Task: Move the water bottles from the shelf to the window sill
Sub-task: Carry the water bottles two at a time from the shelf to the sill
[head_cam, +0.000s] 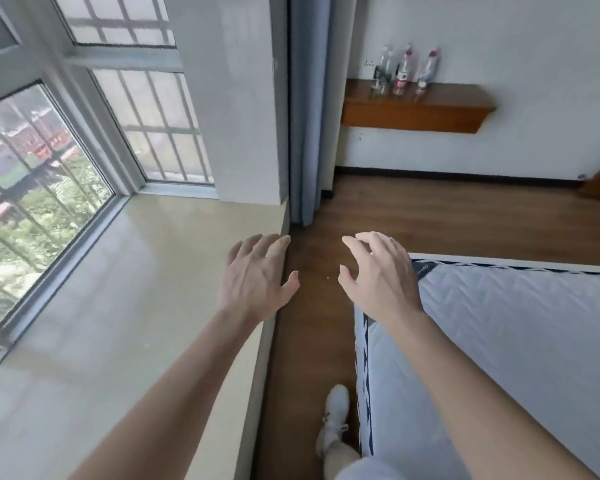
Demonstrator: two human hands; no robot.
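Standing upright, three clear water bottles (405,69), red-labelled, wooden shelf (416,110)

Floor lane (309,271) between sill (153,271), mattress (499,323), seemingly clear

Bottles (405,69) on shelf (416,107) ahead — window sill (125,289) left.

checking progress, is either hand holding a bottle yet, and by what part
Nothing is held. The left hand and right hand are both open and empty; the bottles stand on the shelf.
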